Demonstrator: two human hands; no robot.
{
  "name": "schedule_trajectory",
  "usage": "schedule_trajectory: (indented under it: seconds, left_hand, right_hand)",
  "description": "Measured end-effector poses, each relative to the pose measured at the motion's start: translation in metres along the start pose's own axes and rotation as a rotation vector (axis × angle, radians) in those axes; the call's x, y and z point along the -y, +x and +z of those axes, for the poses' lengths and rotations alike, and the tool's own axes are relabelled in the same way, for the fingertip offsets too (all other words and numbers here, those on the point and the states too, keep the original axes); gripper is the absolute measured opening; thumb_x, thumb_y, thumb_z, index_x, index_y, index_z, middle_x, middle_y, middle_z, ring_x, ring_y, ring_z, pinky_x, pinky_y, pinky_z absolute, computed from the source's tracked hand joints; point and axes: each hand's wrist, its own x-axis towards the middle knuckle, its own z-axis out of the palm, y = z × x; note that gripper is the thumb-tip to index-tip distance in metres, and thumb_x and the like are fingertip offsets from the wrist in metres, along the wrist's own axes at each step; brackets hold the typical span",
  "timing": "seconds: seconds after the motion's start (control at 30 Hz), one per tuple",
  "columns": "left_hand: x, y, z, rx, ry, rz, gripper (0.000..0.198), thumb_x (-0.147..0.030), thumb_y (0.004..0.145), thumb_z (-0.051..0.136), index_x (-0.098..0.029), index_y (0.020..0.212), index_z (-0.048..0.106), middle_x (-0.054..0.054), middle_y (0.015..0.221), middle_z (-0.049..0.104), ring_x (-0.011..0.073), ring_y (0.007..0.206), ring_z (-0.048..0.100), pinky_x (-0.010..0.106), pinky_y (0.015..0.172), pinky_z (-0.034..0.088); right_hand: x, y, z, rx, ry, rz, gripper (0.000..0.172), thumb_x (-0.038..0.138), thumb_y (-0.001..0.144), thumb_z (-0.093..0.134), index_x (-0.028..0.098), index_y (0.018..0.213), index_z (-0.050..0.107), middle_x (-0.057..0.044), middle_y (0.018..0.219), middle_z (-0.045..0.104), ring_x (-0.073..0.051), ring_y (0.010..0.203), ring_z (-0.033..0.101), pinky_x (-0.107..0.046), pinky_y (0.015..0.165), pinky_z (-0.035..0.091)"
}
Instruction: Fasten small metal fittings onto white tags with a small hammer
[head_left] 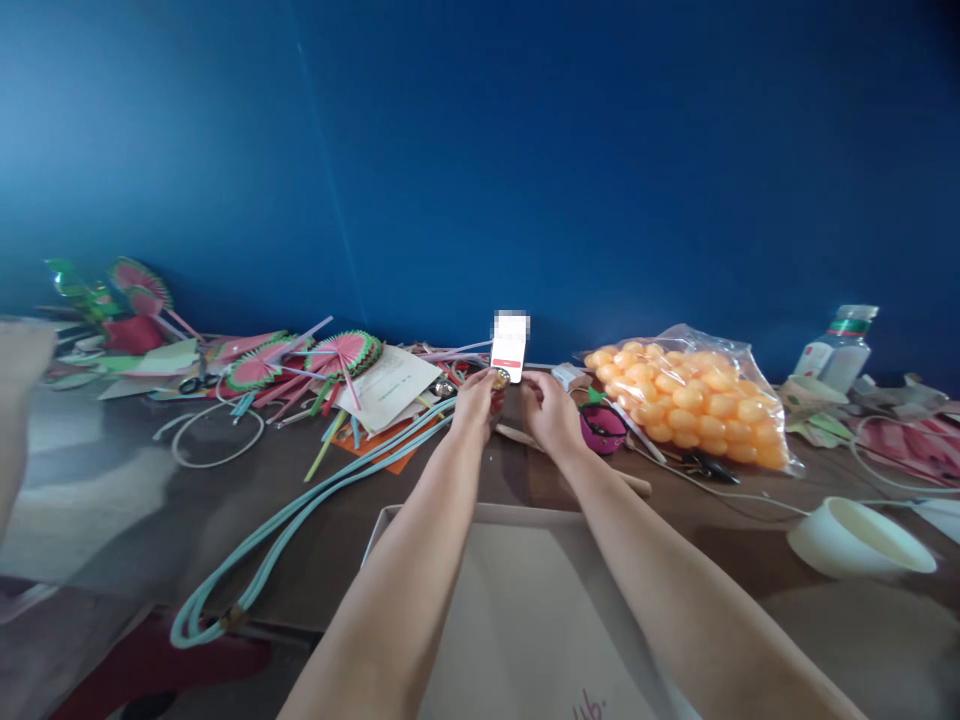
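My left hand point(478, 402) is closed, its fingertips around a small round shiny gold-coloured piece point(501, 377) that is partly hidden. Just to its right, my right hand point(553, 412) has curled fingers with thumb and forefinger close together; whatever lies between them cannot be made out. Behind both hands a phone point(509, 348) with a lit white screen leans upright by the blue wall. A wooden stick point(636, 484) passes beneath my right wrist. Beside that wrist sits a pink cup-shaped thing point(602, 430) with some green at its top.
An open cardboard box point(525, 600) lies below my forearms. Pale blue tubing point(300, 515), paper fans point(349, 355) and papers point(390, 385) crowd the left. A clear bag of orange plastic balls point(690, 400), a bottle point(844, 350) and a tape roll point(859, 540) stand right. Someone's arm point(19, 400) shows far left.
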Motion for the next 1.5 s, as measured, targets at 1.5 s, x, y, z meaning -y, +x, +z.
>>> schedule_trajectory:
  seconds: [1.5]
  left_hand:
    - [0.004,-0.004,0.0,0.324,-0.057,-0.028,0.026,-0.027,0.069,0.072,-0.013,0.09,0.066,0.007,0.082,0.067,0.0144,0.07,0.064,0.03,0.07,0.054]
  right_hand:
    - [0.0,0.008,0.003,-0.058,0.759,0.222,0.042,0.048,0.075,0.058,0.019,0.105,0.067,-0.006,0.099,0.069,-0.018,0.078,0.063,-0.026,0.056,0.053]
